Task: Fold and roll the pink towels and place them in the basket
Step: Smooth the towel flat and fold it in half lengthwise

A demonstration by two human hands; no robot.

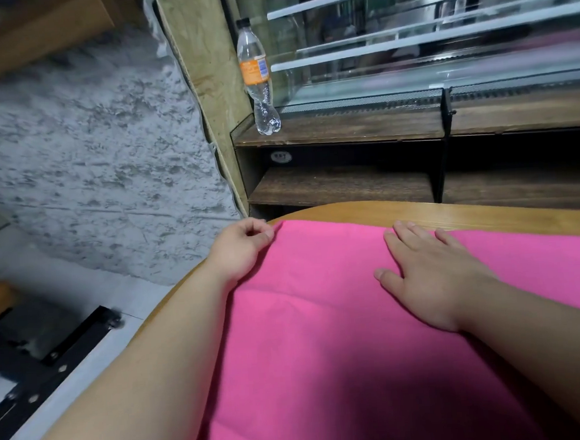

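1. Two hands on the job: left hand (241, 249) out at the far-left corner of the pink towel (324, 337), thumb and forefinger closed in a pinch on the very tip of the cloth, other fingers curled in.
2. Right hand (433, 278) flat, palm down, fingers straight and a little spread, pressing the towel near its far edge and gripping nothing.
3. Towel spread wide over the wooden desk (470, 215), running out of view at the right and toward the camera, far edge just short of the desk's rim, faint creases across the middle.
4. Looks light, soft and limp: bound to sag and wrinkle once lifted, unlikely to slide under a flat palm. Best taken by the corners or along a hem, at two points at once, to keep the edge straight for the fold.
5. Early going, by the look of it: cloth flat, no roll begun.
6. No basket in view. Beyond the desk, a dark wooden shelf (337, 130) with a clear plastic bottle (258, 81), orange label, upright at its left end.
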